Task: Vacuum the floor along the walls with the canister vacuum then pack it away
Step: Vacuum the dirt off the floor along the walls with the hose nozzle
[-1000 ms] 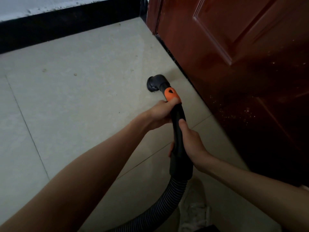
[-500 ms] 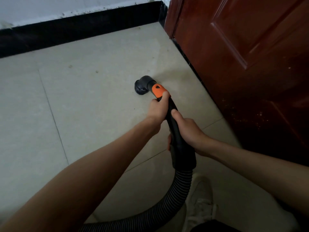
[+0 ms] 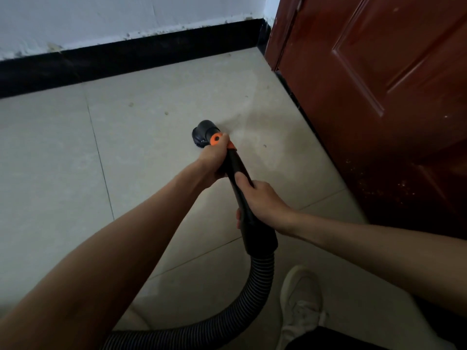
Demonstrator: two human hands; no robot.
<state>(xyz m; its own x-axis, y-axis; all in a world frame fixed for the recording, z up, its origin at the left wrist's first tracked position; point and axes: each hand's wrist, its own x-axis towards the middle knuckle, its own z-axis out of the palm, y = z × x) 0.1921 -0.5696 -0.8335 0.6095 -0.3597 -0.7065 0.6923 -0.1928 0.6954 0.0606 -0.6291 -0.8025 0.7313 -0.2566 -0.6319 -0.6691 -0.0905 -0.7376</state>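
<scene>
A black vacuum wand (image 3: 250,210) with an orange collar (image 3: 216,139) ends in a round black brush nozzle (image 3: 203,132) that sits on the pale tiled floor (image 3: 141,157). My left hand (image 3: 214,160) grips the wand just behind the orange collar. My right hand (image 3: 262,200) grips the wand lower down, thumb along its top. A ribbed black hose (image 3: 242,306) curves from the wand down to the bottom left edge. The canister itself is out of view.
A dark red wooden door (image 3: 379,97) stands along the right. A black skirting board (image 3: 126,61) under a white wall (image 3: 101,18) runs across the back. A white shoe (image 3: 300,299) is at the bottom, right of the hose. Small specks lie on the tiles.
The nozzle has moved left, away from the door and out over the tiles, and both hands moved with it. My view has swung to show more of the back wall.
</scene>
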